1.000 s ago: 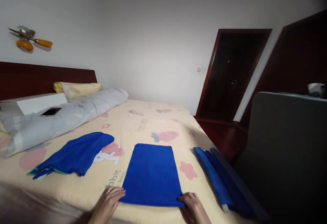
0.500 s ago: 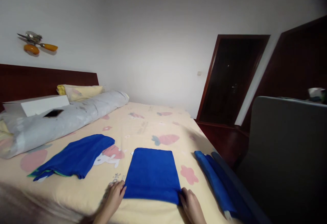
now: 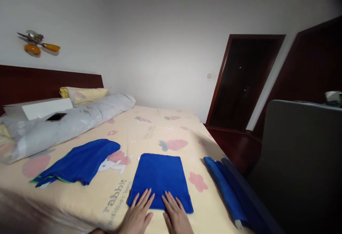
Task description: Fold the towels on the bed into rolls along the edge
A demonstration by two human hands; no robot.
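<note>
Both grips are released: the left hand (image 3: 139, 211) and the right hand (image 3: 175, 211) are laid palm down, the fingers extended and slightly spread, with nothing pinched or clasped. The fingers of both are rested on the near strip of the folded blue cloth (image 3: 159, 173), side by side and inward of its two near corners. A moment ago those corners were held, one by each hand; they have since been let go, and the near edge appears to have been turned over into a narrow band — a fold that seems to be laid and now pressed flat, so the work looks part-way along. The cloth is spread flat on the patterned bedsheet (image 3: 149, 130), close to the near side of the bed. To its left, well apart, a loosely heaped blue garment (image 3: 80, 161) with green trim is left unfolded. To its right, near the bed's edge, rolled blue fabrics (image 3: 223, 187) are set lengthwise beside one another — a pale tag is shown at one end. Farther off, a phone (image 3: 56, 117) is rested on a grey bedding roll (image 3: 93, 113), beside a white box (image 3: 48, 108).
</note>
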